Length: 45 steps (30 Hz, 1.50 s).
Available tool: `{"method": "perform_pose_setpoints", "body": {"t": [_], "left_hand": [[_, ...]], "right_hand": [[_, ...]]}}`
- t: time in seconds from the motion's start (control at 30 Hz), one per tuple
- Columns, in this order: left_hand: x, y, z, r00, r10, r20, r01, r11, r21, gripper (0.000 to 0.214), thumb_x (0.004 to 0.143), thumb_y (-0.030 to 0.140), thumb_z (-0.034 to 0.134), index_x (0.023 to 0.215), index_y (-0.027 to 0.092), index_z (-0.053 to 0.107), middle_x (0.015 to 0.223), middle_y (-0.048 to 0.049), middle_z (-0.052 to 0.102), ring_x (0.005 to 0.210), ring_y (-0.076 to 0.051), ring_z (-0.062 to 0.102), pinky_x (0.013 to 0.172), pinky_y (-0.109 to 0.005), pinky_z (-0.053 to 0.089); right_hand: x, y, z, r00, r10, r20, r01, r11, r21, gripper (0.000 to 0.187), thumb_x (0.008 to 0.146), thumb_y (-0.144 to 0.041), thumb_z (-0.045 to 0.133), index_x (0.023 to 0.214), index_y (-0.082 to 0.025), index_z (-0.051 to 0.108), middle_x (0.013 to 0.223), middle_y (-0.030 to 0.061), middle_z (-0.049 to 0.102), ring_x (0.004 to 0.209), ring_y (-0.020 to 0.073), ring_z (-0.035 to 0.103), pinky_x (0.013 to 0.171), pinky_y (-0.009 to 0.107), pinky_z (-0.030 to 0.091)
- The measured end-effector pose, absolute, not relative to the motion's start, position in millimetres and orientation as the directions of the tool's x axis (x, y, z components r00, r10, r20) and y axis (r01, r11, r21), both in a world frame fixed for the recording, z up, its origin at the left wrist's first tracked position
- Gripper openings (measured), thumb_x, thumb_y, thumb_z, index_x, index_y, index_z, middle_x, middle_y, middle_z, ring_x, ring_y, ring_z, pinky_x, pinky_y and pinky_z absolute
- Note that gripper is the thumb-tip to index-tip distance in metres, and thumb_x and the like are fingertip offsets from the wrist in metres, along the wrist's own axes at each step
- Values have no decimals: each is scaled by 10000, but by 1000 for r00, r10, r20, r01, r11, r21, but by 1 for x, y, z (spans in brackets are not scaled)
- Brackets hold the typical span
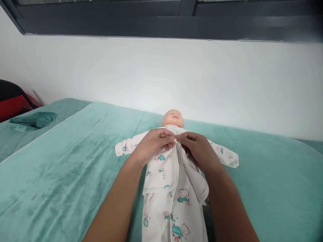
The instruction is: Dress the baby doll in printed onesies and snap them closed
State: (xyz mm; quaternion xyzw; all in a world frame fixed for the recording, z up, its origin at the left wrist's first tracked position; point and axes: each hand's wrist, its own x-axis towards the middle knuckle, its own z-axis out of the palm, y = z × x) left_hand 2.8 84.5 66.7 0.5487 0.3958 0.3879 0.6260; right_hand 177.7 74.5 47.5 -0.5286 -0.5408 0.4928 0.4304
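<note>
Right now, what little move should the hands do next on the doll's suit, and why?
Probably press the two front edges together at the chest. The left hand and right hand pinch the sleepsuit there, fingertips meeting, and the front below them lies open.

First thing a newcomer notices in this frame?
A baby doll lies face up mid-frame on a teal bedcover, dressed in a white printed sleepsuit. The left hand and right hand meet at its chest, pinching the front edges together near the collar. A dark window frame runs along the top.
</note>
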Motion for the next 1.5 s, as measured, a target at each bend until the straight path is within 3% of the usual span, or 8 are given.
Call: {"method": "perform_pose_setpoints", "body": {"t": [0.3,0.43,0.73,0.97,1.07,1.2,1.33,1.5], "left_hand": [[4,88,63,368,927,-75,-15,86,996,182,799,298,690,765,140,604,723,3,614,613,-74,540,603,-221,427],[4,87,64,368,926,-79,61,60,996,176,806,305,672,771,149,598,706,2,617,606,-80,548,576,-215,414],[6,83,68,361,931,-56,210,-22,977,251,804,413,664,851,207,530,613,51,544,538,-92,505,454,-194,313],[8,89,56,369,929,-8,-112,53,992,223,772,304,701,842,194,520,605,59,523,561,-79,520,559,-203,399],[8,90,54,351,936,-9,-158,69,985,219,770,282,696,863,191,521,613,50,547,561,-82,524,552,-203,391],[4,86,62,361,931,-49,-6,55,998,205,796,328,670,869,183,545,646,27,571,547,-82,502,494,-201,360],[-8,80,74,429,900,-81,194,-4,981,198,810,364,631,839,174,583,642,10,576,552,-97,505,475,-212,362],[-22,74,80,609,771,-185,403,-100,910,178,791,324,576,808,170,662,660,-19,626,595,-128,560,525,-236,411]], "right_hand": [[185,74,44,-212,975,-60,38,-53,-998,295,834,-466,637,759,-181,617,579,-32,516,506,85,424,485,224,308],[187,70,49,-245,968,-56,124,-26,-992,180,831,-374,643,853,-197,618,611,-53,504,496,70,423,485,214,305],[177,68,58,-196,976,-93,303,-30,-953,181,765,-319,676,883,-233,567,801,-49,568,495,66,497,465,225,378],[179,69,58,-225,968,-106,231,-52,-971,271,734,-341,722,866,-236,510,688,-78,492,492,77,480,453,224,365],[179,68,59,-204,972,-120,282,-59,-958,293,725,-368,732,854,-237,504,701,-64,507,512,88,478,469,241,379],[184,61,68,-214,968,-129,498,-6,-867,307,756,-478,699,757,-224,528,649,-25,552,531,120,476,484,269,351],[182,44,80,-192,974,-123,652,33,-758,443,828,-588,577,603,-217,488,569,15,557,489,131,439,463,291,273],[157,16,84,-167,977,-136,808,57,-587,419,765,-468,666,532,-224,418,513,12,502,443,110,330,451,300,182]]}}
